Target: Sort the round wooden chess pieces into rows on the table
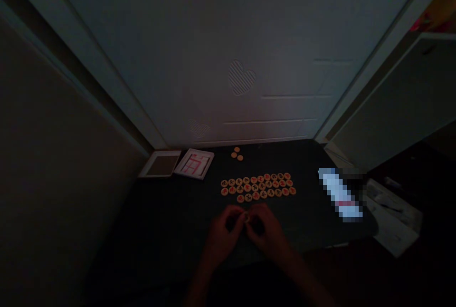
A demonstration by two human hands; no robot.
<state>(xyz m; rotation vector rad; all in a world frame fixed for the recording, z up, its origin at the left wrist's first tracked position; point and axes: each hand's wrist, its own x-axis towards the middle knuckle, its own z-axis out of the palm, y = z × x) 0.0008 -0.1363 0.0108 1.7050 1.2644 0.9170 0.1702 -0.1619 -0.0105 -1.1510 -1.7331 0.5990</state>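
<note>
Both hands meet over the dark table, near its front edge. Between their fingertips is a small round Chinese chess piece point(246, 218); its marking is too dim to read. My left hand point(225, 227) pinches it from the left and my right hand point(265, 227) from the right. Just beyond the fingers, several round wooden Chinese chess pieces point(263, 195) lie in three rows, marked with red or black characters. Farther back, three pale pieces point(240, 158) sit in a loose cluster, with no marking visible on them.
At the table's point(171, 216) back left lie an open shallow box point(142, 173) and a white lid point(195, 163) with red print. A bright blurred-out object point(340, 195) rests at the right. Past the right edge stands a white open box point(395, 221). A pale panel point(199, 60) rises behind.
</note>
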